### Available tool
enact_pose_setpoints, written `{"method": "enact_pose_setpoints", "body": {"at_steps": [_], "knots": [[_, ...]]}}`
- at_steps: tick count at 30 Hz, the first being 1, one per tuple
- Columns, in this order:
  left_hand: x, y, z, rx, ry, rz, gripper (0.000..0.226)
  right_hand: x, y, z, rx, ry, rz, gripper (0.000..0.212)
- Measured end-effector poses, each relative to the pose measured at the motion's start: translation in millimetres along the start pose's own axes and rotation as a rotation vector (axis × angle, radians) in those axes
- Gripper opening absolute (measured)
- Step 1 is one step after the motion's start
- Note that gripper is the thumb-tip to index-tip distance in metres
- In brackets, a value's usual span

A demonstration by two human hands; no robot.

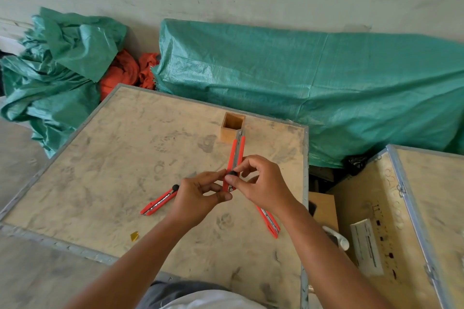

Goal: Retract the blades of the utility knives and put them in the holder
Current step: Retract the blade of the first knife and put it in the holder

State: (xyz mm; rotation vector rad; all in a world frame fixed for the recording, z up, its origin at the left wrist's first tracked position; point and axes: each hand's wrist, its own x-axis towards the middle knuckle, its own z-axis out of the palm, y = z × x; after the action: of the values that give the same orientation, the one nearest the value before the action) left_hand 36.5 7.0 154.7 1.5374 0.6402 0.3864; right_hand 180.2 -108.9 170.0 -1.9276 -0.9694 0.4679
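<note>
I hold a red utility knife (236,155) above the plywood crate top (120,158), its tip pointing away toward the wooden holder (232,130). My left hand (198,198) grips the knife's rear end. My right hand (261,183) pinches the black knob on its body. A second red knife (159,202) lies on the crate to the left of my hands. A third red knife (270,221) lies under my right wrist, partly hidden. The square holder stands open and looks empty.
A small yellow scrap (134,236) lies near the crate's front edge. Another crate (411,221) with a paper label stands to the right. Green tarpaulin bundles (326,88) and orange cloth (125,70) lie behind, against the wall.
</note>
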Motion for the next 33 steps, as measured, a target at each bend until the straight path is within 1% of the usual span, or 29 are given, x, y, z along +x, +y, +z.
{"method": "enact_pose_setpoints", "body": {"at_steps": [5, 8, 10, 12, 15, 17, 19, 22, 26, 30, 33], "knots": [[3.2, 1.9, 3.5, 0.005, 0.001, 0.012, 0.054, -0.1, 0.3, -6.0, 0.069, -0.049, -0.004, 0.028], [9.2, 4.9, 6.0, 0.002, 0.019, 0.02, 0.054, 4.8, 1.3, -1.2, 0.05, 0.029, -0.025, 0.02], [13.2, 7.8, 5.8, 0.014, 0.013, 0.026, 0.054, 9.1, 2.0, 4.1, 0.049, 0.095, 0.0, 0.023], [18.9, 8.5, 3.3, 0.024, 0.005, 0.027, 0.055, 14.9, 3.1, 6.8, 0.049, 0.103, 0.022, 0.025], [34.1, 4.2, -2.7, 0.068, -0.001, 0.025, 0.057, 32.1, 8.8, 4.6, 0.126, 0.091, 0.072, 0.025], [47.6, 1.7, -5.1, 0.114, -0.003, 0.011, 0.057, 49.0, 14.9, 1.7, 0.122, 0.131, 0.074, 0.028], [65.2, 0.1, -5.6, 0.171, -0.021, 0.011, 0.057, 67.5, 18.6, -2.5, 0.09, 0.145, 0.088, 0.032], [101.5, -2.6, -7.2, 0.301, -0.055, 0.036, 0.059, 100.6, 22.9, -9.4, 0.02, 0.1, 0.097, 0.038], [158.3, -7.0, -10.0, 0.43, -0.085, 0.079, 0.059, 150.7, 40.4, -17.8, -0.027, 0.089, 0.089, 0.038], [211.9, -6.7, -9.0, 0.484, -0.082, 0.04, 0.059, 199.5, 63.6, -14.0, -0.036, 0.207, 0.095, 0.033], [245.3, -10.2, -5.7, 0.6, -0.064, 0.007, 0.06, 225.7, 81.2, -1.0, -0.08, 0.285, 0.106, 0.036]]}}
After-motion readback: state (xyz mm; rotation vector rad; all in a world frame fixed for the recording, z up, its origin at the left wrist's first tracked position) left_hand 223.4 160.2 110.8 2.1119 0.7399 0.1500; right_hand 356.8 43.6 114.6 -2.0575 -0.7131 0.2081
